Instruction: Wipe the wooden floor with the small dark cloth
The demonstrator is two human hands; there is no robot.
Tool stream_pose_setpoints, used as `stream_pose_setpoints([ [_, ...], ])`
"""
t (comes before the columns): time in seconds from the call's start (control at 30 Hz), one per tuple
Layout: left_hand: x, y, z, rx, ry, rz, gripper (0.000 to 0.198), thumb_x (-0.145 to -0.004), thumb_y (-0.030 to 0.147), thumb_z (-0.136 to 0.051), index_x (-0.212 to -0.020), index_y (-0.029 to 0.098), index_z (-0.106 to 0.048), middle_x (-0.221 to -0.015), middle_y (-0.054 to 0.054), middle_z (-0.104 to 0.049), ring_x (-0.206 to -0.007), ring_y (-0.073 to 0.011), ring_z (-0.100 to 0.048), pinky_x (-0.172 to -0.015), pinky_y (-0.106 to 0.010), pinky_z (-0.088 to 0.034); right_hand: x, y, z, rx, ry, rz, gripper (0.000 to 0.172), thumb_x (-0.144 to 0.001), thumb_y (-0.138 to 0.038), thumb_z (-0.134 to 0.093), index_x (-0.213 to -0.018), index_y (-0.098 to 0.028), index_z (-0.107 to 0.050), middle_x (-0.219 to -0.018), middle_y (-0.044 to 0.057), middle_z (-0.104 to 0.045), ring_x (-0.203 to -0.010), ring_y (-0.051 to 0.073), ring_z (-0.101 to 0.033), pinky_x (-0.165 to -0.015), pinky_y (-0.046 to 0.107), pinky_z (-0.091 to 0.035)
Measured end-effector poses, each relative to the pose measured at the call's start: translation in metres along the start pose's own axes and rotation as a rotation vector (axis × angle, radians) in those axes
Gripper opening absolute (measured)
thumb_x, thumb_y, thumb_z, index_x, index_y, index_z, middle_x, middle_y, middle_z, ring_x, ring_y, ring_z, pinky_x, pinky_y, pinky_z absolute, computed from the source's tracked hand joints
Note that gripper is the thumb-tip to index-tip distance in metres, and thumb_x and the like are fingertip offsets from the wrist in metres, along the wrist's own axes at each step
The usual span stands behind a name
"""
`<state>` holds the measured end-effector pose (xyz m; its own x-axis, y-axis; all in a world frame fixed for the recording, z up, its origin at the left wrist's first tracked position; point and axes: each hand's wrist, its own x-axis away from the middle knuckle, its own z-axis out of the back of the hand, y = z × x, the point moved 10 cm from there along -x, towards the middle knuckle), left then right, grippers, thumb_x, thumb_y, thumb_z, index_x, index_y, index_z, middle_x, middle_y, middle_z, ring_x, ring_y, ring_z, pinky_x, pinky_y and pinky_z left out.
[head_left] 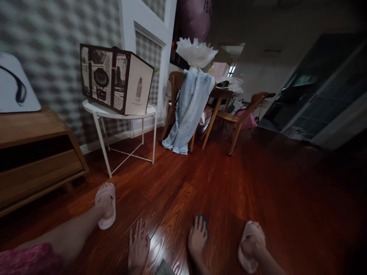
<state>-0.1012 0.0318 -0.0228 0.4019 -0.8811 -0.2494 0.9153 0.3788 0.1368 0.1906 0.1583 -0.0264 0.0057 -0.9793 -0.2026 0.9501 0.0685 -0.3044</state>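
Note:
I sit on a reddish wooden floor [229, 183] with both legs stretched out. My left hand [138, 248] lies flat on the boards at the bottom centre, fingers spread, holding nothing. My right hand [197, 240] also rests on the floor with its fingers stretched forward. Its fingertips touch a small dark thing [201, 220] that I cannot make out. A white slipper [105, 206] is on my left foot, left of the hands. Another white slipper [250, 246] is on my right foot, right of them.
A wooden cabinet [37, 164] stands at the left. Beyond it a white round side table [97, 109] carries a printed case [114, 78]. Further back, blue jeans [189, 110] hang over a wooden chair, beside a second chair [241, 116]. Dark glass doors [323, 91] are at the right.

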Motion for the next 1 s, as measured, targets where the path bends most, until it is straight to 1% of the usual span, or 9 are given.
stream_pose_setpoints([
  [0.17,0.0,0.005,0.007,-0.013,0.073,-0.014,0.062,-0.089,0.027,-0.033,-0.151,0.024,-0.038,-0.16,-0.007,-0.043,-0.152,-0.0237,-0.033,-0.128,-0.057,-0.018,0.045,-0.122,-0.037,-0.077,-0.222,0.35,0.052,-0.102,-0.04,-0.033,-0.152,-0.038,-0.043,-0.163,-0.001,-0.035,-0.151,0.028,-0.03,-0.118,0.055,-0.031],
  [0.27,0.0,0.004,0.004,-0.036,0.086,-0.002,0.061,-0.09,0.025,-0.034,-0.15,0.024,-0.039,-0.16,-0.007,-0.042,-0.151,-0.0238,-0.035,-0.127,-0.056,-0.022,0.046,-0.138,-0.029,-0.119,-0.293,0.538,0.052,-0.1,-0.039,-0.039,-0.152,-0.044,-0.041,-0.164,-0.005,-0.033,-0.151,0.025,-0.031,-0.119,0.047,-0.033],
  [0.37,0.001,0.004,0.003,-0.033,0.095,-0.012,0.063,-0.089,0.024,-0.035,-0.152,0.026,-0.033,-0.161,-0.004,-0.04,-0.152,-0.0232,-0.031,-0.127,-0.057,-0.021,0.001,-0.085,-0.008,-0.071,-0.246,0.461,0.054,-0.098,-0.034,-0.035,-0.151,-0.036,-0.046,-0.162,-0.001,-0.038,-0.15,0.024,-0.032,-0.116,0.047,-0.034],
  [0.5,0.002,0.004,0.006,-0.017,0.068,-0.017,0.064,-0.09,0.025,-0.035,-0.153,0.024,-0.031,-0.162,-0.005,-0.038,-0.154,-0.0235,-0.025,-0.127,-0.057,-0.022,-0.057,0.055,0.03,0.02,-0.01,0.032,0.062,-0.096,-0.037,-0.021,-0.149,-0.02,-0.05,-0.159,0.011,-0.042,-0.151,0.029,-0.031,-0.112,0.053,-0.037],
  [0.6,0.002,0.004,0.008,-0.014,0.029,0.004,0.062,-0.09,0.026,-0.035,-0.152,0.021,-0.035,-0.162,-0.007,-0.036,-0.154,-0.025,-0.025,-0.128,-0.056,-0.02,-0.051,0.132,0.054,0.031,0.168,-0.184,0.068,-0.096,-0.042,-0.016,-0.154,-0.02,-0.042,-0.159,0.015,-0.041,-0.151,0.034,-0.029,-0.108,0.061,-0.037],
  [0.67,0.001,0.005,0.01,-0.005,0.008,0.013,0.062,-0.09,0.025,-0.035,-0.152,0.021,-0.035,-0.163,-0.007,-0.035,-0.155,-0.0251,-0.024,-0.129,-0.055,-0.017,-0.035,0.147,0.063,0.034,0.26,-0.264,0.068,-0.096,-0.042,-0.015,-0.158,-0.021,-0.034,-0.16,0.018,-0.039,-0.15,0.038,-0.028,-0.106,0.067,-0.036],
  [0.73,0.001,0.006,0.012,0.006,0.001,0.012,0.062,-0.091,0.024,-0.035,-0.153,0.021,-0.034,-0.163,-0.006,-0.035,-0.156,-0.0239,-0.021,-0.129,-0.055,-0.015,-0.019,0.135,0.066,0.042,0.316,-0.33,0.068,-0.097,-0.04,-0.016,-0.16,-0.02,-0.029,-0.16,0.021,-0.036,-0.15,0.041,-0.027,-0.103,0.071,-0.035],
  [0.8,0.001,0.006,0.015,0.017,0.003,0.005,0.062,-0.091,0.024,-0.034,-0.153,0.022,-0.032,-0.163,-0.005,-0.035,-0.156,-0.0225,-0.018,-0.129,-0.055,-0.014,-0.009,0.099,0.058,0.045,0.289,-0.322,0.067,-0.097,-0.038,-0.017,-0.16,-0.02,-0.028,-0.162,0.021,-0.034,-0.15,0.042,-0.026,-0.103,0.072,-0.034],
  [1.0,0.0,0.005,0.021,0.029,-0.002,0.036,0.06,-0.093,0.024,-0.032,-0.152,0.02,-0.036,-0.163,-0.009,-0.037,-0.154,-0.0232,-0.027,-0.128,-0.054,-0.018,0.028,-0.072,-0.011,-0.002,-0.163,0.165,0.058,-0.1,-0.033,-0.023,-0.156,-0.025,-0.039,-0.165,0.009,-0.031,-0.153,0.032,-0.023,-0.115,0.061,-0.028],
])
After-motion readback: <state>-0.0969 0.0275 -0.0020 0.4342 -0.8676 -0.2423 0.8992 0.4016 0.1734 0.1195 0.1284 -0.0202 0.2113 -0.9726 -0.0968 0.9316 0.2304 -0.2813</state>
